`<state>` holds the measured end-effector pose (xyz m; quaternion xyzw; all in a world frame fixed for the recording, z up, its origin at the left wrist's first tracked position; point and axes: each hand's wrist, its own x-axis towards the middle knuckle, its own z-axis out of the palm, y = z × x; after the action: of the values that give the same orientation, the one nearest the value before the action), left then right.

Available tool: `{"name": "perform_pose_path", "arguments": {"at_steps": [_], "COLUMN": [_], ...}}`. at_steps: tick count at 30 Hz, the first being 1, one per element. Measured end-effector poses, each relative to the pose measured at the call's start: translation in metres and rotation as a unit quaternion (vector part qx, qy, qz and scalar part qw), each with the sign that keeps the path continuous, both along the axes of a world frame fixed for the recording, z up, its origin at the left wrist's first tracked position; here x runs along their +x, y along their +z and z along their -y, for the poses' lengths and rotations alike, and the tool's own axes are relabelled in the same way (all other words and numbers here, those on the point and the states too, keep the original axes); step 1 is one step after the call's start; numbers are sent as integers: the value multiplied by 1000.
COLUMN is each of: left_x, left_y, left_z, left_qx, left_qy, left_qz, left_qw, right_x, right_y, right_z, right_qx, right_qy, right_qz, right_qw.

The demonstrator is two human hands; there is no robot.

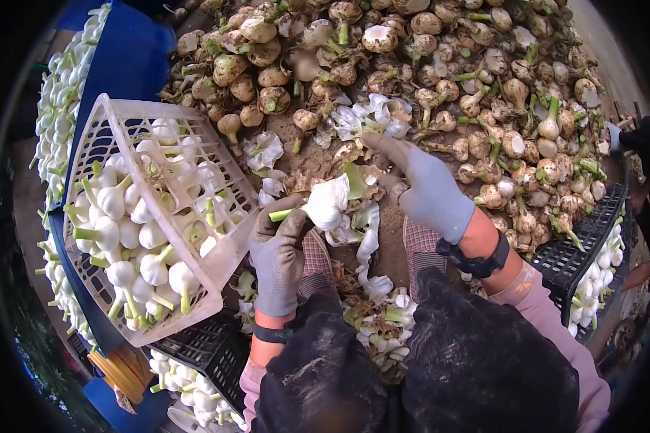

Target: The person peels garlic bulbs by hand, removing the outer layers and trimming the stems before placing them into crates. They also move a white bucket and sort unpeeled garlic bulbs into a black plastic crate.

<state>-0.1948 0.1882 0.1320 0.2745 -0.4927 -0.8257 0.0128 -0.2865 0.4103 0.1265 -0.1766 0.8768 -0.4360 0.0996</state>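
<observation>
My left hand (278,256), in a grey glove, pinches the green stem of a white garlic bulb (328,204) in the middle of the view. A loose piece of pale green skin stands at the bulb's right side. To the right of the bulb is my gloved right hand (426,184), its fingers apart and nothing held in them. Peeled skins (372,119) lie on the ground beyond the hands and between my feet. White bulbs with short green stems fill the tilted pale crate (195,267) at the left.
Unpeeled, soil-covered garlic (513,144) is heaped across the back and right. Black crates (581,238) (202,353) hold white bulbs on both sides. More white garlic lies beyond a blue container (126,58) at the far left. A person's dark-gloved hand (632,137) shows at the right edge.
</observation>
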Motion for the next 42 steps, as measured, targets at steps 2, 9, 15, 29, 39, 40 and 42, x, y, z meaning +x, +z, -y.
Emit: {"name": "perform_pose_path", "arguments": {"at_steps": [2, 9, 15, 29, 39, 40, 42], "left_x": [-4, 3, 2, 21, 5, 3, 1], "left_y": [3, 5, 6, 198, 124, 111, 74], "left_z": [-7, 1, 1, 33, 18, 18, 24], "left_qx": [7, 98, 109, -699, -195, -167, -197], "left_qy": [-41, 27, 56, 228, -246, -230, -257], "left_qz": [19, 21, 29, -171, 22, 43, 57], "left_qw": [999, 995, 992, 656, 949, 958, 945], "right_x": [5, 2, 7, -18, 8, -15, -69], "right_y": [20, 12, 77, -80, 4, -10, -22], "right_z": [19, 17, -22, 56, 91, 106, 133], "right_qx": [78, 126, -251, 287, 134, 192, 244], "right_qy": [115, 186, 254, 56, 400, 260, 127], "right_qz": [-191, -131, 264, -42, 195, 14, -213], "right_qw": [972, 966, 896, 955, 885, 946, 938]}}
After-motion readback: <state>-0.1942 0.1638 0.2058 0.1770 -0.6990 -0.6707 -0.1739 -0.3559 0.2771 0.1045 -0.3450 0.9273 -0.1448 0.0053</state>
